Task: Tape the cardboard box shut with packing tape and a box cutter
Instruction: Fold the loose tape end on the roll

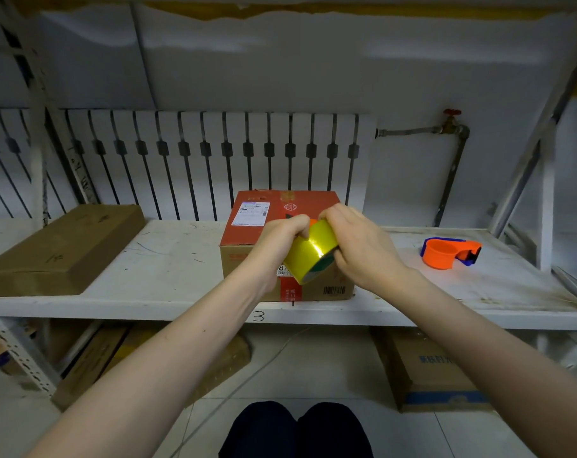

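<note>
**Both hands on the roll, hunting for the tape end**

I'm looking down at my two hands and both are busy with one thing: the roll of packing tape [313, 256], yellow and glossy, held up just in front of the cardboard box [282, 226]. My left hand [280, 239] is wrapped around its left side; my right hand [356, 246] is closed on the right, fingertips curled over the top edge. I think they're picking at the loose end, though the fingers hide that spot, so I can't swear to it.

The box sits on the white shelf [168, 259], flaps down, no fresh strip across the top that I can see.

What could go wrong: the end could split into a sliver under a fingernail, or peel and fold back on itself because the free strip is unsupported.

Counting: one roll, one red-topped box, one orange dispenser [450, 252] well off to the right, one flat brown carton [62, 249] at left. No box cutter visible.
</note>
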Available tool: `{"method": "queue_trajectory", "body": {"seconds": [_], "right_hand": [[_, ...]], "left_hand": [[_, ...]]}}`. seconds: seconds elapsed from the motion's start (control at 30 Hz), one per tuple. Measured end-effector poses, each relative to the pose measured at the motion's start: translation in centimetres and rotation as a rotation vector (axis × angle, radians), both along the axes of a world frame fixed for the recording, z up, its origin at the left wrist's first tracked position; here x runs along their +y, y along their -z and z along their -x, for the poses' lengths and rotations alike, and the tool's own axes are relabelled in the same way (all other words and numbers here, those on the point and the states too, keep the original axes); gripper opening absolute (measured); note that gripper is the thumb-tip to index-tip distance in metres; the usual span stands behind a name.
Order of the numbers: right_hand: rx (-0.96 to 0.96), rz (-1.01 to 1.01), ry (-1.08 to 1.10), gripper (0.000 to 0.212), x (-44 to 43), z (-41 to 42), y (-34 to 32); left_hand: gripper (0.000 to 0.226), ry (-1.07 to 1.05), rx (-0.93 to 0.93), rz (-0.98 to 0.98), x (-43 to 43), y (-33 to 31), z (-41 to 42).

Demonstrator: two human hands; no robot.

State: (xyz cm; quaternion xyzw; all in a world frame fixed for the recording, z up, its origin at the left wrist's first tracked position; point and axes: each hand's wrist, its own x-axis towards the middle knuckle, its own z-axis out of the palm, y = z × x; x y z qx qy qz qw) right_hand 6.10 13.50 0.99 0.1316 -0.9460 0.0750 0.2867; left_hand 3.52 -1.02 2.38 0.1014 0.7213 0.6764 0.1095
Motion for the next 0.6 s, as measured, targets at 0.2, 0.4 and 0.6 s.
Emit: {"method": "queue_trajectory", "body": {"seconds": [0.2, 0.4, 0.6], "right_hand": [[-0.014, 0.058, -0.043, 0.035, 0.2, 0.2, 0.8], [-0.036, 0.113, -0.068, 0.035, 0.4, 0.5, 1.2], [-0.053, 0.12, -0.084, 0.035, 0.5, 0.8, 1.7]], "left_hand": [[0.016, 0.01, -0.02, -0.02, -0.1, 0.4, 0.1], [0.024, 0.042, -0.015, -0.033, -0.3, 0.8, 0.3], [0.01, 0.061, -0.007, -0.095, -0.3, 1.8, 0.8]]}}
